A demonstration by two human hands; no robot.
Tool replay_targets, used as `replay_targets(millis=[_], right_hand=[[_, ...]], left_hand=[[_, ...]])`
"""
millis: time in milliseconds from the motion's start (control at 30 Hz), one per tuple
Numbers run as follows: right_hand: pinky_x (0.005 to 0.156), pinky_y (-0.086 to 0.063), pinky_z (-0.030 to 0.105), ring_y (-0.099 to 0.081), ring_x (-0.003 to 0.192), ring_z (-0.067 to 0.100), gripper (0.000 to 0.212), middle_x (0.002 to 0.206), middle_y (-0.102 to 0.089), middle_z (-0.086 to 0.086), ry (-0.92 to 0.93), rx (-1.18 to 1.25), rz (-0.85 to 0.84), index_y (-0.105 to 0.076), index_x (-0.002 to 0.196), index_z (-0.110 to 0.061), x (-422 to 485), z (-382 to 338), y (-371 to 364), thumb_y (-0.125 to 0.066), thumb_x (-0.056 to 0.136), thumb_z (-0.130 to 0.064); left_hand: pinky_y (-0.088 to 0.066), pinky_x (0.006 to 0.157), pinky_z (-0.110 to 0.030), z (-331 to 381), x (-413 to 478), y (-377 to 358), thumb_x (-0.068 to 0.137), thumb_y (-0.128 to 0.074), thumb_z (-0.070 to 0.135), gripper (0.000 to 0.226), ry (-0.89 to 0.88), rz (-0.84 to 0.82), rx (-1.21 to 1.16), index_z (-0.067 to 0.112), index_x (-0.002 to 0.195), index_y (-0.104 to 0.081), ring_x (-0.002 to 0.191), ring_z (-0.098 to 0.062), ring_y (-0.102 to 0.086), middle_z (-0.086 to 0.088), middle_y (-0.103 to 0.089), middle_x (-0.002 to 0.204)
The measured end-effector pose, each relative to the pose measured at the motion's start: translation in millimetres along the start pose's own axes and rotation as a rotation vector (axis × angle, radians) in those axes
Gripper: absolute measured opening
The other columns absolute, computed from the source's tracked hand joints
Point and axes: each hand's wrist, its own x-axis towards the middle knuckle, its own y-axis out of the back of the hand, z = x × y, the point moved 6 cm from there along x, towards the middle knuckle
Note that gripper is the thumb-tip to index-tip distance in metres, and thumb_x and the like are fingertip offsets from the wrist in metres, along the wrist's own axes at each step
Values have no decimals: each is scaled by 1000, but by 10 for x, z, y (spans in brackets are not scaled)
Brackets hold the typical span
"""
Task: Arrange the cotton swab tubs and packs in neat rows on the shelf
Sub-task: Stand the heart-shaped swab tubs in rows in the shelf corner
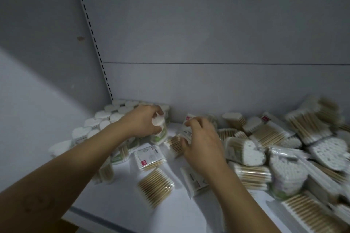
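My left hand (144,121) grips a heart-shaped tub of cotton swabs (158,125) by its white top, at the right end of the upright tubs. Those tubs (98,122) stand in rows against the shelf's left back corner. My right hand (200,138) pinches a flat cotton swab pack (186,128) with a red label, held upright just right of the tub. Two more packs lie flat on the white shelf (121,200) below my hands: one with a red label (148,157) and one showing wooden sticks (155,186).
A loose heap of tubs and packs (280,149) covers the right side of the shelf, reaching its front edge. A grey back panel and a slotted upright (92,38) close the back. A white side wall stands at the left.
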Motion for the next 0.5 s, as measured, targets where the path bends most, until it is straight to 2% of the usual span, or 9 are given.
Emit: replay_targets(millis=[167, 367, 433, 500], right_hand=[[99, -36, 32, -45, 118, 23, 36, 128, -49, 4, 14, -50, 49, -55, 121, -17, 3, -20, 71, -59, 88, -31], [99, -42, 39, -49, 113, 27, 36, 122, -53, 6, 16, -85, 62, -58, 118, -15, 4, -3, 89, -61, 86, -30], [96, -44, 41, -51, 110, 29, 37, 119, -55, 8, 14, -98, 65, -59, 117, -14, 6, 4, 81, -62, 84, -31], [95, -45, 42, -52, 110, 29, 39, 119, -56, 9, 8, -114, 62, -59, 119, -14, 9, 7, 85, -63, 84, -31]], left_hand=[[-43, 88, -25, -34, 101, -12, 81, -72, 34, 53, -16, 50, 71, 21, 130, -56, 110, -20, -58, -2, -61, 124], [-47, 91, -33, -79, 132, -133, 79, -71, 41, 56, -11, -24, 197, 24, 130, -54, 112, -22, -55, -1, -56, 126], [-48, 92, -37, -65, 120, -162, 78, -71, 43, 57, -12, -23, 223, 24, 129, -54, 113, -23, -53, -2, -52, 128], [-47, 91, -36, -52, 114, -146, 77, -72, 44, 57, -24, 9, 279, 24, 127, -56, 114, -24, -52, -2, -51, 127]])
